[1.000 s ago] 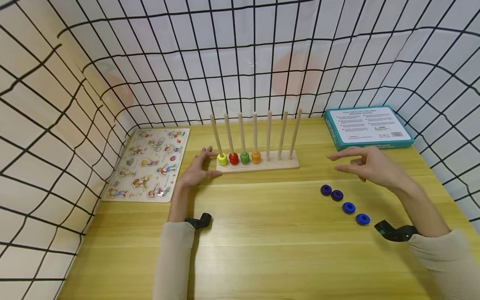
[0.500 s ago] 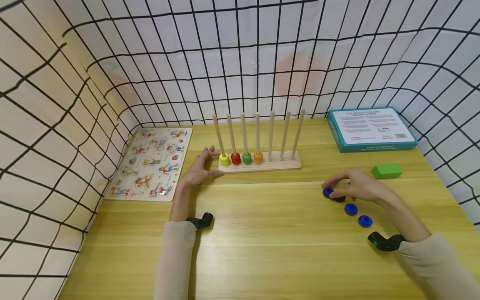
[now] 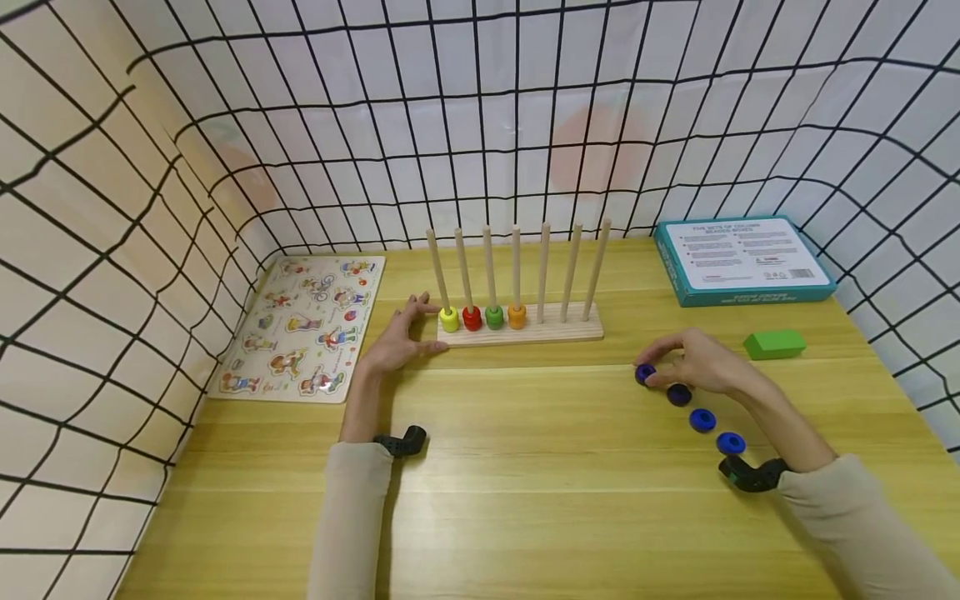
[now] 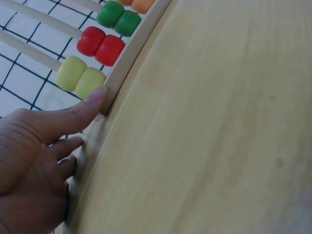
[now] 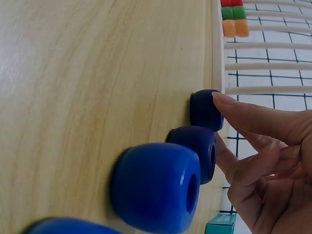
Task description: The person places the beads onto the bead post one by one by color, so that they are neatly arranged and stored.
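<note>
My left hand [image 3: 393, 343] grips the left end of a wooden bead abacus [image 3: 558, 331], thumb at its front corner and index finger at the back. In the left wrist view the thumb presses beside the yellow beads [image 4: 80, 77]. Red [image 3: 472, 318], green [image 3: 494, 317] and orange beads [image 3: 517, 317] sit on neighbouring pegs; the three right-hand pegs are bare. My right hand [image 3: 701, 362] pinches a dark purple-blue bead [image 5: 205, 110] between thumb and fingers, close over the table. Nearest to it lies another dark bead [image 3: 678, 395], then two brighter blue beads [image 3: 702, 420].
A light green block [image 3: 775, 344] lies right of my right hand, before a teal box [image 3: 750, 258] with a white printed panel. At the left lies a picture puzzle board [image 3: 296, 329]. Black netting [image 3: 480, 158] over white sheeting encloses the table's back and sides.
My right hand has come down from beside the box, uncovering the green block, and taken hold of the farthest dark bead, shifting it slightly left and away. My left hand stays at the abacus.
</note>
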`<action>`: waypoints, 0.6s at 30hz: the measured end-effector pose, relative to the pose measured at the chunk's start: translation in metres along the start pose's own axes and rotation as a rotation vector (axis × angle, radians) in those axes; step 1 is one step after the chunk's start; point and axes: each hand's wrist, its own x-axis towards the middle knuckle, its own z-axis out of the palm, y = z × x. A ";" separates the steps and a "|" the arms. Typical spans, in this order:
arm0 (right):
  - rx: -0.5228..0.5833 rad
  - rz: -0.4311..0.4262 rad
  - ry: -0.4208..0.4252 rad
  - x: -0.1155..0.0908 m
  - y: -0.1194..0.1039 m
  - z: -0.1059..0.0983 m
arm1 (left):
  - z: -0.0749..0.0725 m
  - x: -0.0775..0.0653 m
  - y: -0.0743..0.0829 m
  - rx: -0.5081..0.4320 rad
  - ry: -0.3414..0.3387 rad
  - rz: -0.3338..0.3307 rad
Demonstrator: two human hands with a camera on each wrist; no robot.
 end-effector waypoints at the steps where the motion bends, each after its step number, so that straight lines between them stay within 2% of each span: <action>1: -0.003 0.000 0.002 0.001 0.000 0.000 | 0.000 0.000 0.000 0.000 0.001 0.001; 11: -0.015 -0.017 0.003 0.003 -0.004 0.000 | 0.000 0.002 -0.001 0.007 0.004 0.012; 15: 0.054 -0.050 -0.002 -0.001 -0.009 -0.008 | 0.001 0.003 0.000 -0.008 0.003 0.005; 18: 0.111 -0.083 0.026 -0.005 -0.018 -0.021 | 0.002 0.002 0.000 -0.007 0.005 0.014</action>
